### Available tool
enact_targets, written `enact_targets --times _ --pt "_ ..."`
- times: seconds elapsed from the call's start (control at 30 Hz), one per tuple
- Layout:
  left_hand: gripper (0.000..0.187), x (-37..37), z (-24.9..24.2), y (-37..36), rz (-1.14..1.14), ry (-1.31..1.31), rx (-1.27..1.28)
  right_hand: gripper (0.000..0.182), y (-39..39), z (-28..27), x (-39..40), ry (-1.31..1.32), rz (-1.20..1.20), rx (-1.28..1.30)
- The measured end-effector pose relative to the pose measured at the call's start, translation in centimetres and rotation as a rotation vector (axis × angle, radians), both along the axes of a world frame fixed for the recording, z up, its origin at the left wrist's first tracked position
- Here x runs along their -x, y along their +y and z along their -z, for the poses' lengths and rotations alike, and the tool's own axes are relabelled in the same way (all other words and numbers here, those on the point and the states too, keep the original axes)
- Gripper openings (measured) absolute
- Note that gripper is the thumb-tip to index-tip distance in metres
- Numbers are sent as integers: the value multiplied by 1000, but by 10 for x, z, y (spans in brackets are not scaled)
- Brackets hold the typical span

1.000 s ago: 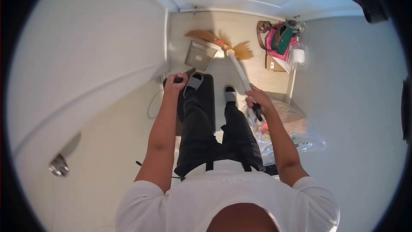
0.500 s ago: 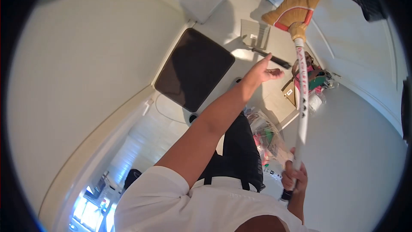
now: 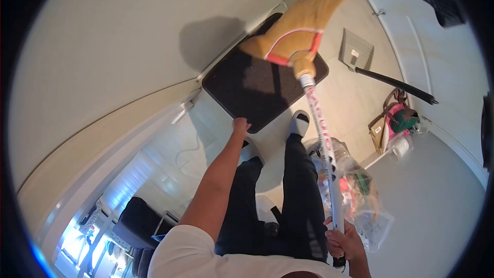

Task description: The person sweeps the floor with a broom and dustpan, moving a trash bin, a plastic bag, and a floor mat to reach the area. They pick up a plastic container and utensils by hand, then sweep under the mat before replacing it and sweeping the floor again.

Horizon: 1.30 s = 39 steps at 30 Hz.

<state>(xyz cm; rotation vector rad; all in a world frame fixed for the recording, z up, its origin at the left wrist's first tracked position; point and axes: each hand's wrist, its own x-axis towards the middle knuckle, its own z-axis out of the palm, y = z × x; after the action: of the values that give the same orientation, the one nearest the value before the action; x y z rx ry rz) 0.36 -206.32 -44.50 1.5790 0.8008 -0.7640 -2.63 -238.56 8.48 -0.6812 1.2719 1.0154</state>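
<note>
My right hand [image 3: 346, 241] is wrapped round the lower end of a broom's long white handle, at the bottom of the head view. The handle rises to a straw broom head [image 3: 303, 23] with red-and-white binding, slightly blurred. The bristles appear over a dark floor mat [image 3: 262, 85] beside the wall. My left hand [image 3: 241, 124] has its fingers curled in, with nothing visible in them. It overlaps the mat's near edge in the view; contact cannot be told. A grey dustpan [image 3: 355, 51] with a long black handle lies on the floor to the right.
Clear plastic bags [image 3: 355, 185] with colourful contents stand beside my right leg. A pink bag with green items [image 3: 400, 116] and a white roll [image 3: 400, 148] sit near the door. A cable [image 3: 188, 152] runs over the floor at left. Dark furniture [image 3: 136, 221] stands at lower left.
My left hand has moved from beside the dustpan handle to the left, near the mat, and its fingers have curled. The broom head has swung left over the mat. The view has shifted.
</note>
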Motion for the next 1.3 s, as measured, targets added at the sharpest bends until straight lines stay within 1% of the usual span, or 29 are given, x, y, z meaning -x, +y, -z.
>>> enact_targets --times 0.03,0.07,0.1,0.13,0.17,0.23,0.27,0.33,0.37,0.4,0.43,0.5,0.53,0.57,0.63,0.7,0.77,0.83,0.87,0.93,0.97,1.0,1.03,1.07,1.1,1.17,1.2,1.27,1.3 --pt "6 36 75 42 518 -335 -390 24 10 19 -9 4 -9 6" --pt "8 31 65 44 262 -83 -396 25 13 37 -15 50 -22 -10" --pt "11 23 56 39 -79 74 -306 25 15 53 -16 106 -37 -19" --pt "14 20 63 41 -328 172 -267 27 13 70 -8 123 -72 -1" --pt "18 22 76 42 -452 209 -248 27 18 80 -7 131 -79 9" --pt "25 23 101 44 -530 202 -175 27 25 88 -5 76 -290 261" --pt "29 22 110 42 -549 192 -126 27 20 93 9 84 -296 275" --pt "33 17 116 34 -563 200 -104 28 -8 90 49 4 -626 592" --pt "35 10 115 30 -596 266 -271 29 -18 87 65 -45 -787 745" --pt "37 5 110 24 -627 332 -437 30 -26 82 78 -43 -778 789" --pt "37 -1 100 22 -624 330 -429 30 -31 77 86 -42 -766 835" --pt "42 -12 79 27 -414 128 -61 32 -19 65 73 -28 -698 820" --pt "43 -18 74 21 -80 -67 -326 34 -15 53 72 -14 -634 784" --pt "44 -20 63 10 75 -34 -468 41 -21 47 89 28 -622 762" --pt "39 -45 0 -24 120 -193 -333 25 -12 37 96 -145 -386 745" --pt "31 -75 -90 -64 463 -146 -422 23 -21 11 106 -150 -298 757" --pt "26 -95 -215 -112 369 -652 -308 26 -27 -26 112 -188 -299 778" --pt "25 -113 -302 -142 490 -841 -133 25 -38 -64 136 -221 -283 813" --pt "25 -121 -353 -152 501 -856 -137 25 -45 -78 146 -265 -275 853" --pt "23 -136 -443 -173 425 -980 57 25 -53 -108 162 -299 -229 872" --pt "23 -151 -467 -173 432 -999 64 25 -54 -115 159 -331 -202 887" --pt "22 -162 -488 -170 157 -684 566 25 -55 -120 162 -340 -212 930" --pt "21 -166 -506 -172 -119 -304 1024 25 -56 -125 164 -339 -196 935" --pt "22 -171 -496 -184 -234 -349 1033 25 -58 -127 161 -352 -209 914" --pt "22 -180 -488 -190 -222 -347 1030 24 -62 -130 161 -365 -226 889" --pt "33 -187 -516 -195 431 -424 45 24 -68 -139 166 -366 -193 842" --pt "33 -192 -530 -195 443 -432 56 24 -71 -139 161 -386 -161 807" --pt "36 -191 -579 -196 408 -545 625 24 -75 -142 160 -409 -152 799" --pt "36 -179 -584 -197 415 -548 630 23 -77 -144 163 -425 -164 780"
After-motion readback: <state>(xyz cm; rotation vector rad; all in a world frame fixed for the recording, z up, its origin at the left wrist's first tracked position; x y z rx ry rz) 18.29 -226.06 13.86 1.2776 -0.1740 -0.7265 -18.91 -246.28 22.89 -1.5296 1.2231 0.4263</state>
